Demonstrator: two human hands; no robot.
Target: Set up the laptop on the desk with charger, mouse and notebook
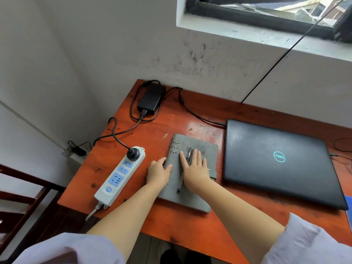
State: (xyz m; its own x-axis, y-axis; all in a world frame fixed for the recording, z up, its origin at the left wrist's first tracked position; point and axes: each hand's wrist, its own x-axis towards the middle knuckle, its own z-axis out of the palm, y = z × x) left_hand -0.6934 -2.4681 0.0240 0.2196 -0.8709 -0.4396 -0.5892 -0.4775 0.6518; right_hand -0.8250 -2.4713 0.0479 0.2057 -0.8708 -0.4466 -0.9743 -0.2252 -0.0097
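Both hands rest on the grey notebook (pixel 192 168) on the orange desk (pixel 190 225). The left hand (pixel 158 173) curls loosely over its left edge; the right hand (pixel 195 169) lies flat, fingers spread, over a pen (pixel 185 168) on the cover. Right of the notebook lies the closed laptop (pixel 280 162), left of it the power strip (pixel 121 175). Beyond the notebook sits the black charger (pixel 151 99).
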